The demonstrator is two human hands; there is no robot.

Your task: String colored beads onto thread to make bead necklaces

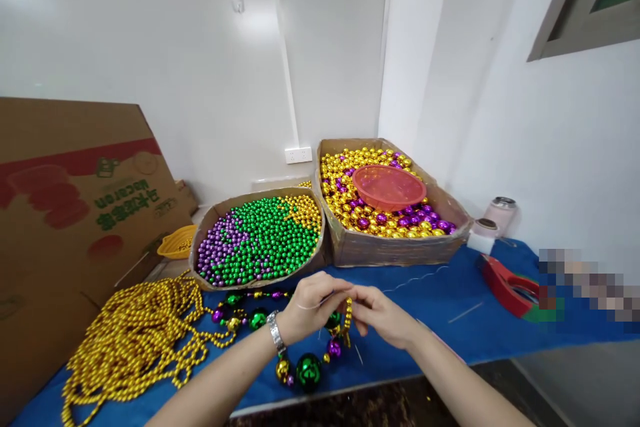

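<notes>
Your right hand looks pinched on the gold end of the beaded strand; your left hand meets it fingertip to fingertip, though whether it clamps too, I cannot tell. The strand lies beneath and beside your hands, near the front edge of the blue cloth. Work with both pinches close, let the bigger balls rest so their 1 combined weight doesn't drag, and avoid snagging the gold bead pile at left.

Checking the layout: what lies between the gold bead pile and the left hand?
In the head view, part of a string of green, purple and gold beads lies on the blue surface between the gold bead pile and the left hand.
</notes>
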